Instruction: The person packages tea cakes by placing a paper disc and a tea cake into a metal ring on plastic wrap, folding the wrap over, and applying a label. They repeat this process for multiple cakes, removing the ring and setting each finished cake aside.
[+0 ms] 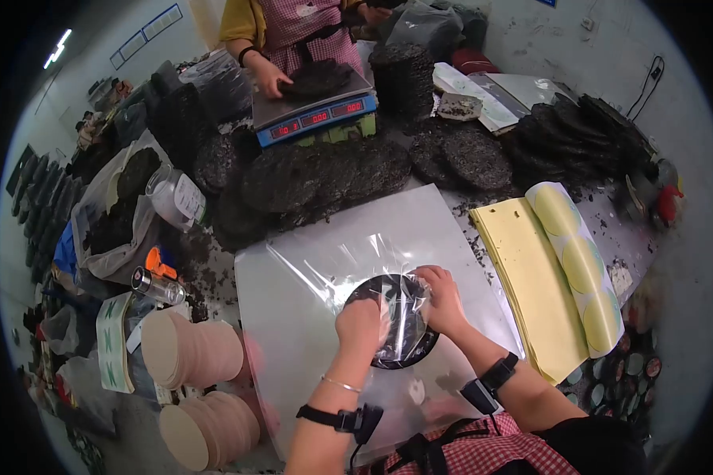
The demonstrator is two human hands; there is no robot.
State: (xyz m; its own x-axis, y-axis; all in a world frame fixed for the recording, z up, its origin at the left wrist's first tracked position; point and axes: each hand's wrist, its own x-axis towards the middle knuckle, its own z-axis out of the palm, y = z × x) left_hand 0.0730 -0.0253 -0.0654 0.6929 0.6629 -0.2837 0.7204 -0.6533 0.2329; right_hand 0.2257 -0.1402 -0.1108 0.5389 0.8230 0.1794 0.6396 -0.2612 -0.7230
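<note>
A round black dish (404, 360) lies on the clear plastic sheets in front of me, with clear plastic film (404, 317) over it and reaching down into it. My left hand (361, 323) is closed at the dish's left side, its fingers on the film and partly hidden behind the back of the hand. On the opposite side, my right hand (442, 302) has bent fingers gripping the film at the rim. The stack of clear plastic sheets (285, 317) spreads under the dish and both forearms.
Pinkish paper discs (190, 348) are stacked at the left, near a glass bottle (158, 285). Yellow paper (531, 285) and a roll of round labels (574, 261) lie right. Dark round cakes (317, 174) line the back, before a scale (317, 119) where another person (293, 32) works.
</note>
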